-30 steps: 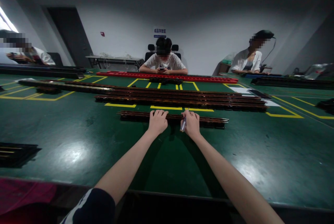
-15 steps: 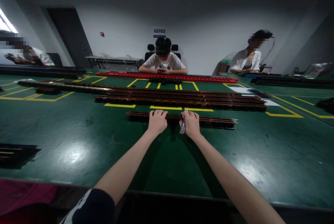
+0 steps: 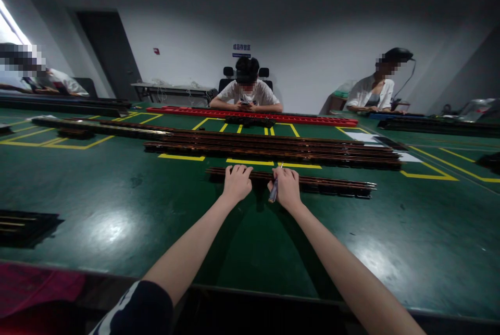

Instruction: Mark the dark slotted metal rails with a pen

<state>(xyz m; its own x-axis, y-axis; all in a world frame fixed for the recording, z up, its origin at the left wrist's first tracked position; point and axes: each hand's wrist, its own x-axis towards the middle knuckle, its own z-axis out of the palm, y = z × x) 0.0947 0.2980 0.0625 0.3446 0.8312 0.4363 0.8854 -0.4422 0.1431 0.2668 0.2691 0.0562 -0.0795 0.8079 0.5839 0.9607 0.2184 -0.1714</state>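
Observation:
A long, narrow dark strip with copper-coloured rails [image 3: 332, 186] lies across the green table in front of me, slightly slanted. My left hand [image 3: 237, 184] has its fingers curled over the strip's far side, left of its middle. A short way to the right, my right hand [image 3: 288, 186] also rests at the strip. Held in it is a small screwdriver [image 3: 274, 191], its clear-looking handle toward me and the thin metal tip pointing away. The fingertips of both hands are partly hidden behind the strip.
Beyond my hands lies a wide stack of similar strips [image 3: 273, 147]. Farther back is a red slotted rail [image 3: 312, 118]. More dark strips [image 3: 27, 225] lie at the left. Yellow tape marks [image 3: 429, 174] line the table [image 3: 128, 194]. Three people sit around the far side.
The strip has slid to the right under my hands, so more of it sticks out past my right hand. Both hands stay nearly in place, and the screwdriver is still held.

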